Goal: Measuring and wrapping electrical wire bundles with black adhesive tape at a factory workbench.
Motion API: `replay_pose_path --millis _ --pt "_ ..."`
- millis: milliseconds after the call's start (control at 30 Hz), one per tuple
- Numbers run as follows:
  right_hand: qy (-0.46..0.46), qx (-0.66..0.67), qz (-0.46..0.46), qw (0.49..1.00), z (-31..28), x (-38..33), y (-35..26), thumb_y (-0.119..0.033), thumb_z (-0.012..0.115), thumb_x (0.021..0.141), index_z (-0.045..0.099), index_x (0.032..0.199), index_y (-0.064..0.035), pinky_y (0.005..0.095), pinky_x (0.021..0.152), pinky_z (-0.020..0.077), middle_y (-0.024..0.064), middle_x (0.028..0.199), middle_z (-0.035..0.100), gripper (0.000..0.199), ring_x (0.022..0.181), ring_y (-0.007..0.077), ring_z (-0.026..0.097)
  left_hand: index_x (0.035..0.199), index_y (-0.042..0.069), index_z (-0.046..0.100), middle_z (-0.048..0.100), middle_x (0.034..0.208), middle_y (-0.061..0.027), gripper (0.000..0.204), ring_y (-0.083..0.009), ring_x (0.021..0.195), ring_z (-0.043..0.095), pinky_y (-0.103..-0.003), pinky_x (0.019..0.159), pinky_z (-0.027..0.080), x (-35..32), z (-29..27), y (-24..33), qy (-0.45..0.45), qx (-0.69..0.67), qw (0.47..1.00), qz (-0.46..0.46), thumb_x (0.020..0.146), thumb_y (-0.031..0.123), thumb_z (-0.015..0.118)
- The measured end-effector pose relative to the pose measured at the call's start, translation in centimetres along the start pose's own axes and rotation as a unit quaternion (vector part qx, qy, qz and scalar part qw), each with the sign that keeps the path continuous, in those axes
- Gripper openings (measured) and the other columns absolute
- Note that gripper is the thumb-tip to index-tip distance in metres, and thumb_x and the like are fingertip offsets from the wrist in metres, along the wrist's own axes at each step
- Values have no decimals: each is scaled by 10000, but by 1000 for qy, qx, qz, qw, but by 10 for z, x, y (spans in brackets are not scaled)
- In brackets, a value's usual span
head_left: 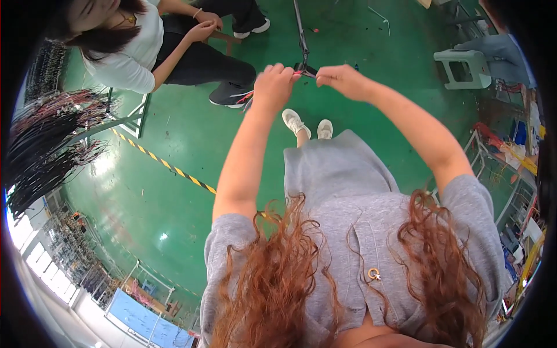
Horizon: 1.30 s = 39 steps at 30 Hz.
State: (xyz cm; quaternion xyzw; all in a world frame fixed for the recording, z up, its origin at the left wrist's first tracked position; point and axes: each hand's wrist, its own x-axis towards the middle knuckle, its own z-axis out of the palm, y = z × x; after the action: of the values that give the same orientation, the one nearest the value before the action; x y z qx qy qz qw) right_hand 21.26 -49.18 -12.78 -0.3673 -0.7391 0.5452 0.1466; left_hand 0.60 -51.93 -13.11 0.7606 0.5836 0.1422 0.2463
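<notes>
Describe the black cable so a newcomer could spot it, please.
Against the green floor, find the person's left hand and right hand. The black cable runs from the picture's top edge down between them, thicker and darker than the red wires nearby.

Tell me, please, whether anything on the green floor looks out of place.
Yes, slightly: a bent pale strip and a small red scrap lie loose on the green floor, beyond the right hand, looking like dropped litter. No spill is apparent.
</notes>
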Motion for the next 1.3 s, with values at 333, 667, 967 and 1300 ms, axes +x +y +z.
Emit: replay_pose_path --millis 333,667,967,1300 --pt "123 -163 62 977 62 -4 -25 -118 452 845 499 848 -63 418 618 441 144 815 586 72 770 346 558 931 -21 565 615 777 -100 322 -159 663 563 -280 658 466 -16 39 36 146 -713 622 -289 917 234 369" --pt "-4 120 72 990 19 36 -6 -356 498 851 497 1154 -56 319 881 389 76 1071 544 425 1016 162 498 718 75 475 268 499 67 253 -43 409 264 -204 376 248 -39 -22 -6 84 -785 555 -263 910 226 410" --pt "-199 353 17 914 55 105 -53 -295 555 813 413 1261 -101 265 894 328 16 1063 494 508 976 116 446 736 78 460 248 493 82 232 -19 386 201 -181 341 147 -55 -77 -22 -31 -841 498 -209 909 216 390" --pt "-89 352 5 932 53 110 -66 -148 677 676 473 1071 -76 249 852 315 12 1030 430 451 946 126 417 709 71 454 220 482 85 247 -19 390 195 -184 345 141 -54 -84 -25 -47 -838 514 -179 901 217 402"
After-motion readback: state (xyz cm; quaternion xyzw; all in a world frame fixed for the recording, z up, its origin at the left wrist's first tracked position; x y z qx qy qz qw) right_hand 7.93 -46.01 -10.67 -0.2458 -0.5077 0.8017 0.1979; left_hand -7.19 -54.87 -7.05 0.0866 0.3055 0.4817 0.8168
